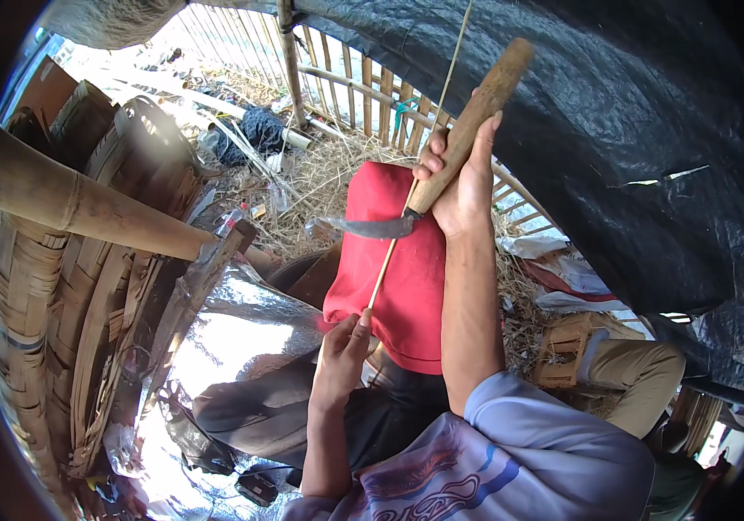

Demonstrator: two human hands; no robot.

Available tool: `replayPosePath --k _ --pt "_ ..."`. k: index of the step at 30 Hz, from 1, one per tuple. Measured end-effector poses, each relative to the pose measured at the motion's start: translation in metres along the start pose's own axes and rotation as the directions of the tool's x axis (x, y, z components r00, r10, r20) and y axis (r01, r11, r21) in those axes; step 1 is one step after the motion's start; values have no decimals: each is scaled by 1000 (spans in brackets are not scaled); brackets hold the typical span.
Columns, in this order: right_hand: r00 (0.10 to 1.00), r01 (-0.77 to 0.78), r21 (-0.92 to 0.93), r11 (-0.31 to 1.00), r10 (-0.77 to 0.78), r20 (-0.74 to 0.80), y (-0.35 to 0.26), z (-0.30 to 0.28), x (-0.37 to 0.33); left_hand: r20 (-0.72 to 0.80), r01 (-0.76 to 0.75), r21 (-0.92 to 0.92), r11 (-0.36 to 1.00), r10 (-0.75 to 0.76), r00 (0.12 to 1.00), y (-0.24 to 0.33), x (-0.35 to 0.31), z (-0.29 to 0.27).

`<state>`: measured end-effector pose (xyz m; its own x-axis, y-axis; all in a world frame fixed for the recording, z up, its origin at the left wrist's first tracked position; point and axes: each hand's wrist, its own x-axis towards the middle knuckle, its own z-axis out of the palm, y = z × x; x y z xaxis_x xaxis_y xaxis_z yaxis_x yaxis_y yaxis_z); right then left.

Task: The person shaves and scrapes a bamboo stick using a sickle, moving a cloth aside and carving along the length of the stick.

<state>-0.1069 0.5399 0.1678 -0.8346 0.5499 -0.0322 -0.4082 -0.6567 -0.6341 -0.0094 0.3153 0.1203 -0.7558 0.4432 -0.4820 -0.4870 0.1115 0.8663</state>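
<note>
In my right hand (469, 187) is a knife with a long, thick wooden handle (482, 113); my fingers wrap round the handle near the blade. Its short, curved dark blade (376, 227) points left over a red cloth (385, 291) draped across my knee. A thin pale bamboo strip (382, 276) runs up past the blade and by the fingers of my right hand, its far end reaching above the handle. Below, my left hand (343, 358) pinches the strip's near end between thumb and fingers. Whether the blade's edge presses on the strip, I cannot tell.
Woven bamboo baskets (33, 304) and a thick bamboo pole (85, 201) stand at left. A dark tarp (624, 156) hangs at right beside a slatted bamboo fence (372, 87). Shavings (302, 187) litter the ground. Another person's bent leg (637, 378) shows at right, near a small wooden stool (563, 347).
</note>
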Motion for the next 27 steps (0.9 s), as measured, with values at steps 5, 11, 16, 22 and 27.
replayPosePath --k 5,11,16,22,27 --pt "996 -73 -88 993 78 44 6 -6 8 -1 79 -66 995 -79 997 5 11 7" --pt "988 135 6 991 -134 -72 0 -12 17 27 79 -86 993 -77 997 4 15 9" --pt "998 10 15 1000 -9 -67 10 -11 3 18 70 -89 994 -69 997 5 18 15" --pt "939 294 -172 940 -318 -133 -4 2 19 13 66 -141 988 -64 998 8 21 23" --pt "935 286 -131 949 -306 -178 2 1 20 22 113 -118 987 -111 994 7 11 21"
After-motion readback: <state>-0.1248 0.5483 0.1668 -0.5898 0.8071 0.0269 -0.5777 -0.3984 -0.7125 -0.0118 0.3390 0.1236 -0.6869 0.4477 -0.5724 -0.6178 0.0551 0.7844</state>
